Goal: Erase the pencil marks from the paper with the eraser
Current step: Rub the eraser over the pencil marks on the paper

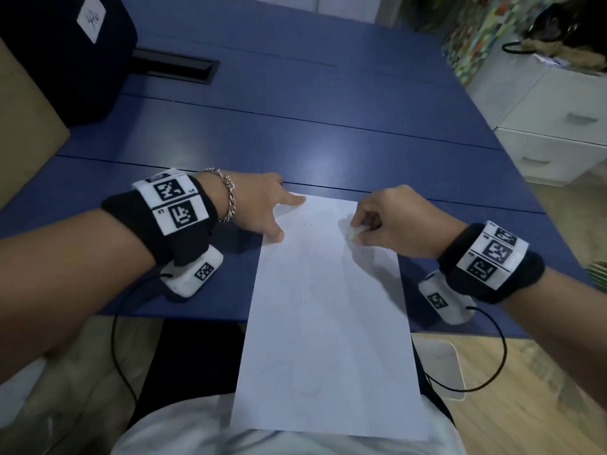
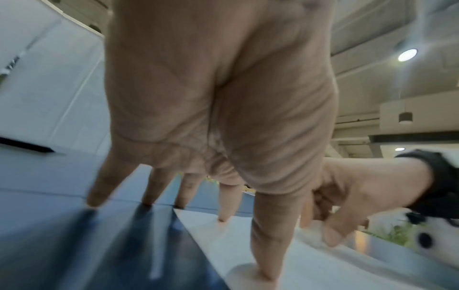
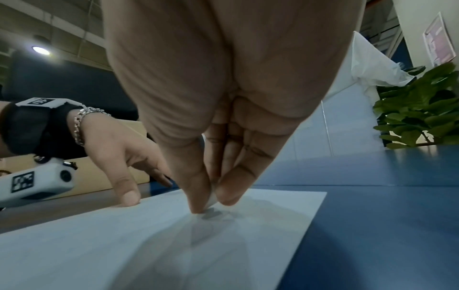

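A white sheet of paper [image 1: 328,307] lies on the blue table [image 1: 295,133], its near end hanging over the table edge toward my lap. Faint pencil marks show on it. My left hand [image 1: 262,205] presses the paper's far left corner with spread, straight fingers [image 2: 263,255]; the index finger and thumb are on the sheet, the others on the table. My right hand [image 1: 384,221] pinches a small white eraser [image 1: 353,233] between thumb and fingertips and holds it down on the paper near its far right edge [image 3: 211,202].
A dark bag [image 1: 65,54] stands at the table's far left beside a black cable slot [image 1: 177,67]. A brown board [image 1: 26,133] leans at the left. White drawers [image 1: 551,126] stand to the right. A plant [image 3: 419,109] shows behind the table.
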`<action>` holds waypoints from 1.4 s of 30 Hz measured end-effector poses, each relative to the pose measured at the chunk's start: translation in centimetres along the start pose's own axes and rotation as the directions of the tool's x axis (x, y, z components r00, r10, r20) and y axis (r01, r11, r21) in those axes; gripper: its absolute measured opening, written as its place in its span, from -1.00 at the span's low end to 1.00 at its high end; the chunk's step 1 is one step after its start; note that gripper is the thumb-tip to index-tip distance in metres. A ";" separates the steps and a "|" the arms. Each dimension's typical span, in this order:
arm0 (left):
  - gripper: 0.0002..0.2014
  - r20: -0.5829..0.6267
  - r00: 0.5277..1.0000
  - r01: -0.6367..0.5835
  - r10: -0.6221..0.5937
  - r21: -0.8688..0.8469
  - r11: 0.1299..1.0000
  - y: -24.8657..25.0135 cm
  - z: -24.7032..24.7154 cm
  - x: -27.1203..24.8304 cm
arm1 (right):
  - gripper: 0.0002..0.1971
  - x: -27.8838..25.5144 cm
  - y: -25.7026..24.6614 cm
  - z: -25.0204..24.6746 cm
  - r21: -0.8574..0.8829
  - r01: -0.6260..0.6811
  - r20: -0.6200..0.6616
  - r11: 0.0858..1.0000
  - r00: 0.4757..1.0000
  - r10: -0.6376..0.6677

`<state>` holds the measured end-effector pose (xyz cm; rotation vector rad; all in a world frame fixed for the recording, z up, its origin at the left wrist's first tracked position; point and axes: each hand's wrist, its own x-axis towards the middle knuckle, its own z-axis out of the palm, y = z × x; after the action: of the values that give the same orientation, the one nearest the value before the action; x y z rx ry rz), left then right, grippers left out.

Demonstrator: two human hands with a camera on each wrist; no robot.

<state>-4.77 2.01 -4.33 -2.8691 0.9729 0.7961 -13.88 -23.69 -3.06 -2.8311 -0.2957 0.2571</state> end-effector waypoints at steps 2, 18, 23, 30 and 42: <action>0.05 0.009 1.000 0.013 -0.013 0.010 1.000 1.3 0.5 -0.3 | -0.87 0.4 -0.2 -0.3 -0.007 0.000 0.038 1.000 0.999 0.000; 0.17 -0.125 0.991 0.066 -0.054 0.095 0.993 3.5 2.4 0.2 | -0.92 4.6 -2.0 0.9 -0.055 0.156 -0.064 0.986 0.985 -0.159; 0.31 -0.108 0.993 0.063 -0.053 0.097 0.993 3.5 2.2 0.2 | -0.91 5.3 -1.1 0.6 -0.043 0.076 -0.118 0.996 0.990 -0.081; 0.28 -0.101 0.994 0.046 -0.035 0.109 0.993 3.2 2.3 0.7 | -0.87 5.4 -1.0 0.2 -0.063 0.126 -0.046 0.990 0.991 -0.129; 0.39 -0.093 0.995 0.059 -0.047 0.123 0.991 3.2 2.3 0.8 | -0.88 5.6 -1.3 0.3 -0.109 0.134 -0.081 0.985 0.986 -0.143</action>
<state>-7.13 -0.68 -6.21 -2.8305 0.9152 0.5836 -8.80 -21.10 -3.78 -2.8963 -0.4985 0.0891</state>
